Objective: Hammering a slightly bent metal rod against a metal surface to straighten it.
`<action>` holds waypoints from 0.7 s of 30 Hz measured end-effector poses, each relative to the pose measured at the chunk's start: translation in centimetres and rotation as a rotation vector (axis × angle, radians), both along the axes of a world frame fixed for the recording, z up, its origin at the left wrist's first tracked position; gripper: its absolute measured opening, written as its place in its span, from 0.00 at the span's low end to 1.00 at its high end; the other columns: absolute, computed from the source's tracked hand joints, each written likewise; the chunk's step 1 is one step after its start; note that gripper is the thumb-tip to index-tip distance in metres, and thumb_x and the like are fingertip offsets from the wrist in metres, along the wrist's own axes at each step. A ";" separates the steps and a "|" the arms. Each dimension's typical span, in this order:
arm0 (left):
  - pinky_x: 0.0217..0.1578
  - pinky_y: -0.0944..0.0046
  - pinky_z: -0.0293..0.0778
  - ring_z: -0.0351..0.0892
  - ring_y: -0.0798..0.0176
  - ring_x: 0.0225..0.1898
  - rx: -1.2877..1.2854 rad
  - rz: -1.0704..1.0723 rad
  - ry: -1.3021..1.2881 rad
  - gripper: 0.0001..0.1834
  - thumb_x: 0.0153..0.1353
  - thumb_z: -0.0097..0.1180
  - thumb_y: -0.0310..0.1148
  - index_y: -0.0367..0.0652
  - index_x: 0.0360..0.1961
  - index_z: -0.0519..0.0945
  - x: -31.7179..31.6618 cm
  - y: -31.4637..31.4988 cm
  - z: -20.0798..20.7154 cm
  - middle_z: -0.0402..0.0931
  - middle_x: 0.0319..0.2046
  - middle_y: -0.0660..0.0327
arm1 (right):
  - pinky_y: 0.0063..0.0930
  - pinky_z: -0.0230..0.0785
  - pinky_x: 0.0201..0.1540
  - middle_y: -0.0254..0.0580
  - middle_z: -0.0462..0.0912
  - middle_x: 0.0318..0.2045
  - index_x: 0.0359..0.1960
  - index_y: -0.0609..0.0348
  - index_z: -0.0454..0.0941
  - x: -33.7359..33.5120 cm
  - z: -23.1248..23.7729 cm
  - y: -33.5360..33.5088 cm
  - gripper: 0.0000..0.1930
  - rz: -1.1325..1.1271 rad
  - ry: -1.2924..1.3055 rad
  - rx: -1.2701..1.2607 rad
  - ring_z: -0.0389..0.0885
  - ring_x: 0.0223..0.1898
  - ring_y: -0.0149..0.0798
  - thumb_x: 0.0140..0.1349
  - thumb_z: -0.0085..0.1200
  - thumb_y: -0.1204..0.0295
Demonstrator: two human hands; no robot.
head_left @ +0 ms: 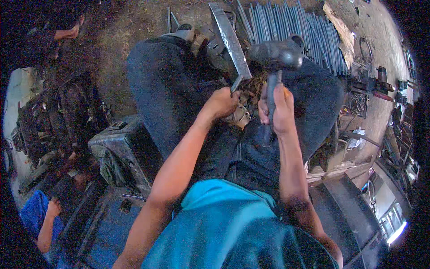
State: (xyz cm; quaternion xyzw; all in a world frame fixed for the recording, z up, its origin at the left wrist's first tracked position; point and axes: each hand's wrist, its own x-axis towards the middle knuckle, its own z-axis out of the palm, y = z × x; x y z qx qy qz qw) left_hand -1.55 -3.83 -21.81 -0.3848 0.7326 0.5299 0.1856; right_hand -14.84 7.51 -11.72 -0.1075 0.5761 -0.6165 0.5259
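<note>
My left hand (221, 102) is closed around the narrow tang of a long metal blade (230, 42). The blade points away from me, broad and flat, with a hammered, shiny surface. In my right hand (278, 107) is a hammer, its dark handle (267, 134) gripped upright and its large rounded head (280, 54) raised to the right of the blade. A dark metal block (218, 54) sits between my knees, partly behind the blade; whether the blade touches it I cannot tell. Brownish scraps (254, 86) lie below, between my legs.
Many thin metal rods (293, 27) lie in a bundle on the floor at the far right, beside a piece of wood (340, 33). A dark box-like seat (123, 143) stands left of my leg. Another person's hand (54, 208) shows at lower left, and a bare foot (69, 33) at far left.
</note>
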 end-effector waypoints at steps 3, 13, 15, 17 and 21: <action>0.39 0.48 0.72 0.79 0.39 0.37 -0.163 0.131 0.067 0.25 0.65 0.46 0.47 0.30 0.32 0.78 -1.1 0.2 0.3 0.78 0.31 0.40 | 0.21 0.55 0.11 0.33 0.67 0.13 0.30 0.59 0.69 0.7 -1.2 0.0 0.24 -0.011 -0.058 0.043 0.63 0.09 0.27 0.68 0.41 0.49; 0.41 0.49 0.75 0.79 0.38 0.39 -0.129 0.098 -0.071 0.16 0.48 0.59 0.36 0.31 0.31 0.81 -2.0 0.0 0.8 0.78 0.32 0.36 | 0.20 0.55 0.12 0.32 0.67 0.14 0.31 0.58 0.69 -0.2 -1.6 0.3 0.21 -0.022 0.041 -0.029 0.62 0.11 0.25 0.69 0.40 0.51; 0.42 0.50 0.75 0.79 0.38 0.39 -0.111 0.096 -0.089 0.15 0.47 0.60 0.33 0.30 0.32 0.81 -2.1 0.1 0.9 0.77 0.33 0.36 | 0.20 0.55 0.12 0.29 0.67 0.14 0.29 0.56 0.69 0.3 -2.9 -0.6 0.19 0.092 0.144 0.354 0.62 0.11 0.24 0.69 0.42 0.53; 0.42 0.50 0.75 0.79 0.38 0.40 -0.117 0.165 -0.084 0.14 0.45 0.61 0.31 0.31 0.32 0.81 -2.2 0.1 1.0 0.77 0.34 0.36 | 0.20 0.54 0.12 0.28 0.66 0.13 0.29 0.55 0.69 0.6 -3.9 -1.6 0.19 0.074 0.138 0.310 0.62 0.11 0.24 0.69 0.43 0.53; 0.42 0.50 0.75 0.79 0.39 0.40 -0.175 0.227 -0.034 0.15 0.44 0.62 0.32 0.30 0.31 0.81 -2.5 0.1 1.3 0.78 0.34 0.36 | 0.21 0.53 0.11 0.29 0.65 0.12 0.28 0.56 0.68 0.3 -2.8 -2.5 0.20 0.021 0.076 0.244 0.62 0.09 0.24 0.69 0.42 0.52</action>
